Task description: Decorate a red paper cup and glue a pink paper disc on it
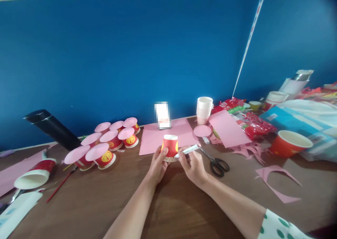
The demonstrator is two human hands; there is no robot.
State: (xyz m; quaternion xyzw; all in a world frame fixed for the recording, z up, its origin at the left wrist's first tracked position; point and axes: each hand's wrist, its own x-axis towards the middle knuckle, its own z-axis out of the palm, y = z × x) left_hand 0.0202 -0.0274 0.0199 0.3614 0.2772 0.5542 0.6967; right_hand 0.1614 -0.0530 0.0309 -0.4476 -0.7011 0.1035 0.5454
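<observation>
A red paper cup point(172, 147) with a yellow print is held upside down in my left hand point(158, 165), its white base facing up. My right hand point(195, 167) grips a white marker pen point(190, 149), whose tip end is close to the cup's lower right side; whether it touches, I cannot tell. Just right of my right hand lie black-handled scissors point(219, 164). Behind the cup, a large pink paper sheet point(150, 139) lies flat near the wall. A pink paper circle point(202, 131) rests to its right.
Several red cups topped with pink discs point(106, 157) stand at left, near a black flask point(56, 130) and a red pencil point(60, 186). Stacked white cups point(204, 109) are by the wall. Pink scraps point(279, 182), plastic packets point(256, 124) and an orange cup point(286, 146) lie right.
</observation>
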